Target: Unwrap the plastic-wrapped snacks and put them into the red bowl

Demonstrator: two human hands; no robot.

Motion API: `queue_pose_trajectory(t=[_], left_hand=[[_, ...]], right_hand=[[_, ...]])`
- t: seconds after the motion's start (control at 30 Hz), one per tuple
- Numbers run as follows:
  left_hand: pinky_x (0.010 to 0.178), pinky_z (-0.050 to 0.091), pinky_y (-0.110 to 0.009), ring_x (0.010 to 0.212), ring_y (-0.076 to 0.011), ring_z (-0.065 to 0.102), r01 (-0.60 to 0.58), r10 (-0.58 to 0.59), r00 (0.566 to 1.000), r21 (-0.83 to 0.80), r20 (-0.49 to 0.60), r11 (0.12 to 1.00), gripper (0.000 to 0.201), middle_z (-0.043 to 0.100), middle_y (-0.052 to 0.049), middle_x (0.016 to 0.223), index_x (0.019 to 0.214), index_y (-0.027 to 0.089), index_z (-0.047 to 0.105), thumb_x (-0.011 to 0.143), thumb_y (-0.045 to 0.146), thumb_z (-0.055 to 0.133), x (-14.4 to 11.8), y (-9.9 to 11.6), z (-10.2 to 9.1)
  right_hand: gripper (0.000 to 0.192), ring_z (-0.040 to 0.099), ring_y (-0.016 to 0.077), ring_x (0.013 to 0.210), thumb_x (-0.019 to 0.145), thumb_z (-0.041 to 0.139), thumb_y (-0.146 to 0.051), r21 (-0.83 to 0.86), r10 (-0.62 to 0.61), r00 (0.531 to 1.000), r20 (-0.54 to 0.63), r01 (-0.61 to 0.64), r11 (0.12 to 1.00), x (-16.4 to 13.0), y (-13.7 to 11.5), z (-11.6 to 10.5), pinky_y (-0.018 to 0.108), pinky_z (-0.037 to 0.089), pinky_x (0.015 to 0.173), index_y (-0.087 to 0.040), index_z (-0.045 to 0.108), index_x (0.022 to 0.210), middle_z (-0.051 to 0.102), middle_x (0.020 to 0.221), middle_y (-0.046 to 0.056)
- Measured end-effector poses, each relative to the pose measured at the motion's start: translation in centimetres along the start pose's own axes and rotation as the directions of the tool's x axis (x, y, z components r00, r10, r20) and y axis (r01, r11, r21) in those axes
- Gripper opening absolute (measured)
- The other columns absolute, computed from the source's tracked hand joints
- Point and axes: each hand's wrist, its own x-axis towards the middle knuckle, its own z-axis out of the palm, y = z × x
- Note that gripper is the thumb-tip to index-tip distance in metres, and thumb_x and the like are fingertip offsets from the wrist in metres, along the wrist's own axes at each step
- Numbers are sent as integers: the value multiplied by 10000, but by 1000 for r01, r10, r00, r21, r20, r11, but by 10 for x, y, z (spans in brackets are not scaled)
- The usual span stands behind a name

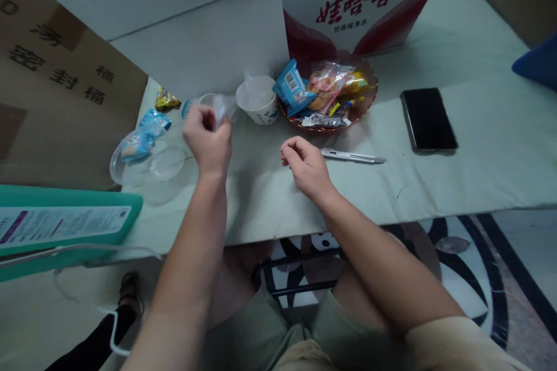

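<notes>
My left hand [208, 140] is raised over the table with its fingers closed on a crumpled piece of clear plastic wrapper [224, 106]. Just behind that hand stands a white paper cup [258, 103]. My right hand [304, 163] rests on the pale tablecloth [435, 185] with its fingers curled loosely; whether it holds anything small I cannot tell. A silver utility knife [352, 156] lies just right of that hand. A brown glass bowl [368, 101] full of wrapped snacks sits behind it.
A clear plastic dish [130, 171] with blue snack packets lies at the left. A black phone [427, 120] lies at the right. White cardboard boxes [209, 40] and a red-printed box [361, 0] stand at the back. A teal packet [65, 226] is at the left edge.
</notes>
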Motion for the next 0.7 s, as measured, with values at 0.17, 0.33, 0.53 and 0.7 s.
queue_pose_trajectory(t=[0.17, 0.33, 0.53, 0.7], left_hand=[[637, 284, -222, 586, -112, 242, -102, -32, 937, 360, 348, 927, 444, 313, 114, 523, 585, 184, 490, 565, -187, 732, 77, 19, 73], [665, 317, -222, 554, -114, 286, -385, -228, 578, 508, 783, 771, 262, 337, 121, 448, 617, 160, 635, 685, -56, 768, 88, 15, 106], [792, 378, -226, 622, -96, 394, -506, -265, 435, 477, 860, 719, 156, 466, 98, 490, 779, 133, 743, 738, -15, 717, 92, 11, 105], [806, 432, -256, 626, -119, 467, -296, -71, 663, 348, 745, 889, 245, 487, 59, 490, 561, 142, 655, 615, 66, 881, 81, -14, 129]], right_hand=[[196, 539, 134, 661, 844, 546, -404, 81, 62, 998, -2, -62, 995, 16, 2, 12, 297, 423, 673, -226, 567, 765, 582, 680, -30], [188, 504, 125, 631, 842, 547, -384, 111, 61, 997, -48, -55, 992, 17, -7, 16, 292, 402, 651, -227, 572, 743, 535, 630, -45], [199, 486, 118, 609, 839, 552, -386, 134, 57, 996, -63, -48, 990, 16, -14, 18, 290, 388, 634, -225, 568, 724, 513, 609, -50], [203, 480, 113, 606, 864, 530, -384, 90, 49, 997, -52, -44, 995, 17, -12, 19, 279, 387, 625, -225, 553, 739, 503, 615, -51]])
